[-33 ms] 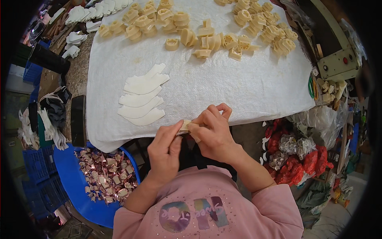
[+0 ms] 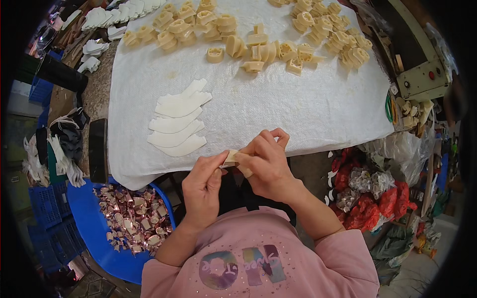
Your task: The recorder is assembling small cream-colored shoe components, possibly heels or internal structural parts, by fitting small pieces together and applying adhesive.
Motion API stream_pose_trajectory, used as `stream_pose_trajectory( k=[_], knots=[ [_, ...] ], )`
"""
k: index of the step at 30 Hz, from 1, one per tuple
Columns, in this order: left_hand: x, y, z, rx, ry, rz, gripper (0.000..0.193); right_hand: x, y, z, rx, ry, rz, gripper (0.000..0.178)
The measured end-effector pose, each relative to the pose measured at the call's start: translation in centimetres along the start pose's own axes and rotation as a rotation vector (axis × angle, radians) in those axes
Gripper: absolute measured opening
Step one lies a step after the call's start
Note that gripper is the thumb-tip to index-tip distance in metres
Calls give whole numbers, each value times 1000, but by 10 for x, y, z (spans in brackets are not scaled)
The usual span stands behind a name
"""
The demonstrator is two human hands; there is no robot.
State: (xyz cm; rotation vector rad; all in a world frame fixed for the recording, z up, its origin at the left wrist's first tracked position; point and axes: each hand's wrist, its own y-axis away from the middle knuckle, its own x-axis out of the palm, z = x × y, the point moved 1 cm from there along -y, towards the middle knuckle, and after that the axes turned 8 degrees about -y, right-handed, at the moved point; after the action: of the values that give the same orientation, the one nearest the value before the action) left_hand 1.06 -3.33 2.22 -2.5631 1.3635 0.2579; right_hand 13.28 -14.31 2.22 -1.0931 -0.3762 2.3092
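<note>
In front of my body, at the near edge of the white sheet [image 2: 248, 109], both my hands grip one small cream shoe heel [image 2: 231, 158]. My left hand [image 2: 203, 181] pinches its left side, with the thumb below the fingers. My right hand [image 2: 268, 164] has its fingers closed round the other side and hides much of it. A pale flap shows under the right fingers; whether it is separate from the heel I cannot tell. Several flat white curved pieces [image 2: 176, 134] lie overlapped on the sheet, beyond my left hand.
Loose cream heels [image 2: 258, 49] spread along the far side. A dark phone [image 2: 98, 149] lies at the left edge. Below it, a blue tub [image 2: 89, 233] holds shiny pinkish pieces. Red bags [image 2: 362, 208] lie at the right, below a machine with a red button [image 2: 422, 79].
My left hand has shifted slightly left, and its thumb sits a little apart from the heel. The right hand looks the same.
</note>
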Motion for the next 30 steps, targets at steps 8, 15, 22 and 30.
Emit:
stream_pose_trajectory(
  k=[8,15,22,30],
  knots=[
    [-1,-8,28,57,318,45,27,-3,1,-3,64,-518,-21,23],
    [3,-8,19,108,288,15,20,-4,5,-2,180,-653,11,27],
    [7,-12,10,372,-204,-122,14,-1,6,-6,182,-595,69,25],
    [11,-16,12,450,-292,-169,15,0,3,-3,91,-528,114,29]
  ],
)
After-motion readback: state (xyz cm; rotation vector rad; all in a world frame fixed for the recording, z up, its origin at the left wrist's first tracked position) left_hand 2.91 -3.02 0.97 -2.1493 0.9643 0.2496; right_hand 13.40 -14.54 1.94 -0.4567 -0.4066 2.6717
